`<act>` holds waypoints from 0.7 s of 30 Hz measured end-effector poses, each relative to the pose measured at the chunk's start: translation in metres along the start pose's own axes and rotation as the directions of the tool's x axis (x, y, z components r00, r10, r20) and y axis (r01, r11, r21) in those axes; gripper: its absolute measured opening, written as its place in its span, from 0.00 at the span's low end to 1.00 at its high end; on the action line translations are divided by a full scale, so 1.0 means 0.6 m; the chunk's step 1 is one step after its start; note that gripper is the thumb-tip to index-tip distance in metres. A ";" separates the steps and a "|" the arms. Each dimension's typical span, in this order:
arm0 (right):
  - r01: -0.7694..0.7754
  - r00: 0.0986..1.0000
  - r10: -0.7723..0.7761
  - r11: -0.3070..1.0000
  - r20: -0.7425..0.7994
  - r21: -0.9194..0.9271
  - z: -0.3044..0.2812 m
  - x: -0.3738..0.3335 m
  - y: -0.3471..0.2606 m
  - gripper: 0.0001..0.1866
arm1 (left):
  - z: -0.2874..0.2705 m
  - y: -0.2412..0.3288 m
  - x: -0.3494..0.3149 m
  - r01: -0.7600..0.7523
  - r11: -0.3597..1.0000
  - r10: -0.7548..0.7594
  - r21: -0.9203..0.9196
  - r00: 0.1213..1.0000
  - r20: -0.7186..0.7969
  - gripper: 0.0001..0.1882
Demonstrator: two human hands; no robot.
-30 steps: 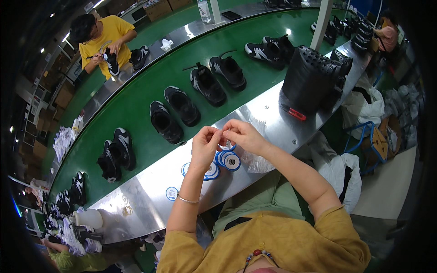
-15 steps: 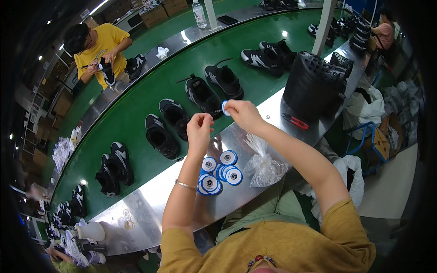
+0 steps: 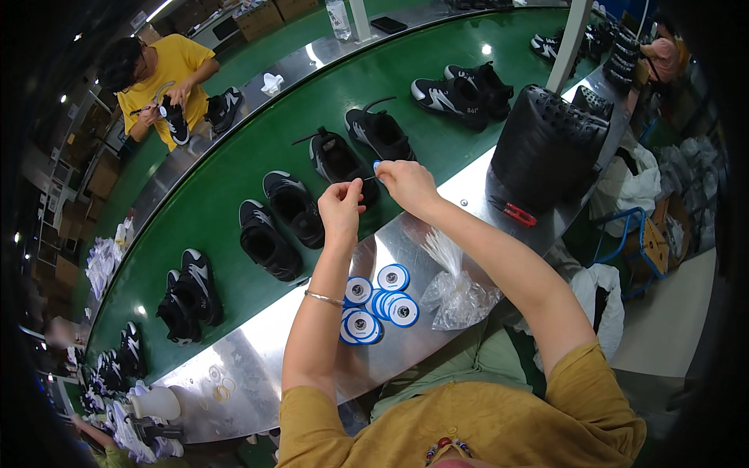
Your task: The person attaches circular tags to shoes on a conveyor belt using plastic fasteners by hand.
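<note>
Over the near edge of the green belt, my right hand pinches a round blue-and-white tag, mostly covered by the fingers. Just left of it, my left hand is closed in a pinch. A thin pale strand seems to run between the fingertips of both hands. Beyond them a black-and-grey sneaker and its mate stand on the belt. Several more round tags lie in overlapping piles on the metal table, beside a clear plastic bag with a bundle of thin white strands sticking out.
More sneakers stand in pairs along the green belt. At right on the metal ledge are a black perforated container and red-handled snips. Across the belt, a person in yellow handles a shoe. Rubber bands lie at lower left.
My right hand has shifted slightly left with the round tag, and my left hand has risen toward it. The shoes near my hands have slid slightly left in view.
</note>
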State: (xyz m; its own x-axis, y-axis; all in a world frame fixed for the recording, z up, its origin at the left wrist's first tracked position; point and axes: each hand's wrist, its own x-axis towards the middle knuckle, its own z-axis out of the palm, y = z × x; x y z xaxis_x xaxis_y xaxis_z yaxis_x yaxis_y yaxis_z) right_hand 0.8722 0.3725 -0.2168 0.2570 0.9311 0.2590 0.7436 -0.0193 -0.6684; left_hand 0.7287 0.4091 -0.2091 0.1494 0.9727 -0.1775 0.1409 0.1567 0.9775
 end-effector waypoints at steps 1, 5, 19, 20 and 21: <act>0.005 1.000 -0.005 1.000 0.016 0.028 0.003 0.002 -0.002 0.08 | -0.002 -0.001 0.000 -0.002 1.000 0.002 -0.003 1.000 0.000 0.12; 0.031 1.000 -0.031 0.997 -0.002 0.072 0.020 0.004 -0.016 0.08 | -0.004 -0.007 -0.001 0.007 1.000 -0.007 -0.013 1.000 -0.009 0.11; 0.038 0.996 -0.055 0.968 0.063 0.248 0.018 0.001 -0.034 0.10 | -0.020 -0.002 -0.007 -0.156 0.983 0.147 -0.099 0.985 -0.089 0.04; 0.039 0.997 -0.056 0.968 0.062 0.247 0.016 0.002 -0.031 0.10 | -0.023 0.001 -0.007 -0.157 0.982 0.149 -0.100 0.985 -0.089 0.04; 0.016 0.997 -0.038 0.957 0.072 0.289 0.010 0.004 -0.032 0.11 | -0.029 0.005 -0.007 -0.213 0.973 0.203 -0.090 0.973 -0.111 0.04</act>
State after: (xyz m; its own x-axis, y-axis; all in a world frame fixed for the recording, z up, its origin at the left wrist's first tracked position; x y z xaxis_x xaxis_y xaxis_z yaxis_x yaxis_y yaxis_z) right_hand 0.8550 0.3773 -0.2074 0.1835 0.9549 0.2335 0.5373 0.1015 -0.8372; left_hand 0.7112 0.4085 -0.2036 0.0656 0.9971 0.0380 0.0170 -0.0392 0.9991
